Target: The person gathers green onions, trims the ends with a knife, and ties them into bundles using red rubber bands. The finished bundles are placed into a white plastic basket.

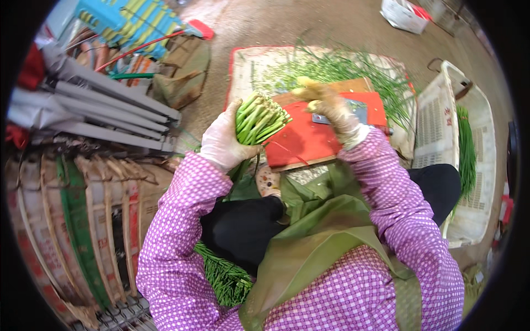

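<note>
My left hand (pixel 227 138), in a pale glove, grips a thick bundle of green stalks (pixel 261 120), its pale ends turned up and to the right. My right hand (pixel 327 107), gloved and blurred, hovers over a red-covered cutting board (pixel 298 149). Its fingers are spread and their tips look yellowish; I see nothing held in them. Under and beside this hand a cleaver (pixel 357 108) lies flat on the board, its handle end at the right. Cut green scraps (pixel 285 78) and loose long stalks (pixel 352 64) lie beyond the board on a red-edged mat (pixel 240 68).
At the right stands a white plastic crate (pixel 434 120) with a bundle of long green stalks (pixel 466 153). More green stalks (pixel 227 277) lie beside my leg. Grey folded poles (pixel 120 111) and stacked cartons (pixel 95 223) crowd the left. A white bag (pixel 403 16) sits far off.
</note>
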`<state>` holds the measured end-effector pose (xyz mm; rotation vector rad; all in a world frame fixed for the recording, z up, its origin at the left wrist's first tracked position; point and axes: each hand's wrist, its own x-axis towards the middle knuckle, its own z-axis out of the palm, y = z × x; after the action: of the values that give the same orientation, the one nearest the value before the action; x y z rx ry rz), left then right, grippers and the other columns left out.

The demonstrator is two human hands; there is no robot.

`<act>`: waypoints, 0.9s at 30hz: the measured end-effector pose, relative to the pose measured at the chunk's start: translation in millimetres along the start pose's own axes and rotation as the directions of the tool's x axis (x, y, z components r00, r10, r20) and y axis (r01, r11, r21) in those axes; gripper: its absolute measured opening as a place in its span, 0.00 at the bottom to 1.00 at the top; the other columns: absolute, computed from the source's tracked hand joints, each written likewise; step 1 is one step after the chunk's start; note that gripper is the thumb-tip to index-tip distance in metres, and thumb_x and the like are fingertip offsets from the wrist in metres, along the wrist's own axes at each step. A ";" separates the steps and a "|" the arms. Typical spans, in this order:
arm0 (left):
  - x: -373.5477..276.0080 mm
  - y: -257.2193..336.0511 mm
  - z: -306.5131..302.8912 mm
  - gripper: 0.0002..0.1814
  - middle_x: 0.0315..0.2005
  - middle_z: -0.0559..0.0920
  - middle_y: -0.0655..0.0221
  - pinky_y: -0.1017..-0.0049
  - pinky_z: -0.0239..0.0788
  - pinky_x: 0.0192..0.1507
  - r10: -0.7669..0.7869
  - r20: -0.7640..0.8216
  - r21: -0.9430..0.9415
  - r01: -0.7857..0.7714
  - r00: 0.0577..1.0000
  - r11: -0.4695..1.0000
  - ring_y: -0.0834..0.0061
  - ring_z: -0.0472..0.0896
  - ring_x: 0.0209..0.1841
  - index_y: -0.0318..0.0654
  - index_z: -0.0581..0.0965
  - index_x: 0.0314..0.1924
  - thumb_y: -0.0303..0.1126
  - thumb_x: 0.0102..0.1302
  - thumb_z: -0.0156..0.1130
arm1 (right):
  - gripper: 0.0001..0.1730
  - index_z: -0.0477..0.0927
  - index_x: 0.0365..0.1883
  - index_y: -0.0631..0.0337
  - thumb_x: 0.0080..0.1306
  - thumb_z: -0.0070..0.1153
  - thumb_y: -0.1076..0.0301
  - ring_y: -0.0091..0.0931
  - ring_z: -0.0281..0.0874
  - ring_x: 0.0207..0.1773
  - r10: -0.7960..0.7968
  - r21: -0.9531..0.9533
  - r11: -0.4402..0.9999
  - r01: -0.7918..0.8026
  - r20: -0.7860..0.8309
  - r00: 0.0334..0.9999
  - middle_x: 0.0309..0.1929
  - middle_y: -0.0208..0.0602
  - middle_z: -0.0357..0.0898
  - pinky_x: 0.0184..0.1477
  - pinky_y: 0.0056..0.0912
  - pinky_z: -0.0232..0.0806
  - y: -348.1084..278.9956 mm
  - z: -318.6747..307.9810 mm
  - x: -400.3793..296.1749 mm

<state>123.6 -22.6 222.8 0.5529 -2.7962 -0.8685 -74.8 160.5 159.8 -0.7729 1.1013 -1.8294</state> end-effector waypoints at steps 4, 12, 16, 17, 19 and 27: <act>57.4 46.0 77.4 0.57 0.43 0.77 0.55 0.64 0.72 0.45 -0.193 0.109 0.454 0.124 0.975 0.882 0.59 0.79 0.43 0.32 0.55 0.66 0.45 0.40 0.75 | 0.30 0.70 0.60 0.55 0.57 0.59 0.73 0.32 0.76 0.47 -0.240 -0.597 0.799 -0.073 -0.427 0.872 0.45 0.39 0.77 0.52 0.33 0.68 21.2 -145.5 -63.0; 88.7 80.6 214.1 0.70 0.56 0.68 0.57 0.53 0.53 0.62 -0.381 0.322 0.647 0.093 0.867 0.757 0.58 0.64 0.62 0.33 0.49 0.69 0.63 0.32 0.75 | 0.38 0.62 0.62 0.64 0.52 0.57 0.64 0.40 0.76 0.46 0.104 -0.783 -0.499 -0.373 -0.481 0.871 0.43 0.48 0.77 0.48 0.45 0.67 59.1 -188.3 -86.7; 91.5 68.6 231.1 0.69 0.61 0.64 0.52 0.52 0.48 0.66 -0.237 0.182 0.592 0.086 0.954 0.801 0.55 0.62 0.65 0.31 0.50 0.69 0.57 0.32 0.78 | 0.39 0.60 0.64 0.66 0.53 0.55 0.67 0.38 0.77 0.44 0.182 -0.804 -0.476 -0.356 -0.486 0.855 0.39 0.45 0.79 0.44 0.40 0.71 57.0 -193.3 -67.7; 92.0 66.2 235.2 0.68 0.61 0.65 0.51 0.54 0.50 0.65 -0.271 0.212 0.551 0.115 0.939 0.827 0.55 0.64 0.64 0.31 0.50 0.69 0.55 0.33 0.78 | 0.39 0.59 0.64 0.65 0.53 0.55 0.68 0.39 0.78 0.42 0.189 -0.805 -0.496 -0.324 -0.465 0.865 0.37 0.44 0.79 0.41 0.39 0.72 58.3 -194.8 -62.0; 98.4 67.2 238.7 0.67 0.60 0.66 0.50 0.57 0.54 0.64 -0.321 0.273 0.454 0.173 0.907 0.874 0.55 0.67 0.61 0.30 0.50 0.68 0.50 0.34 0.79 | 0.40 0.58 0.65 0.66 0.53 0.55 0.68 0.40 0.78 0.43 0.293 -0.841 -0.413 -0.349 -0.486 0.823 0.38 0.45 0.79 0.42 0.41 0.71 51.6 -197.0 -55.4; 108.7 37.8 220.7 0.64 0.54 0.71 0.51 0.63 0.66 0.56 -0.391 0.188 0.326 0.319 0.901 0.890 0.56 0.73 0.55 0.28 0.51 0.67 0.47 0.35 0.78 | 0.39 0.59 0.64 0.65 0.54 0.55 0.64 0.37 0.79 0.30 0.149 -0.850 -0.486 -0.202 -0.309 0.939 0.27 0.40 0.77 0.30 0.42 0.70 36.6 -210.4 -73.0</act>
<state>-44.6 76.9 68.7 1.1100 -3.1327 -0.6206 -201.9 296.2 32.0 -1.2759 2.7027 0.2083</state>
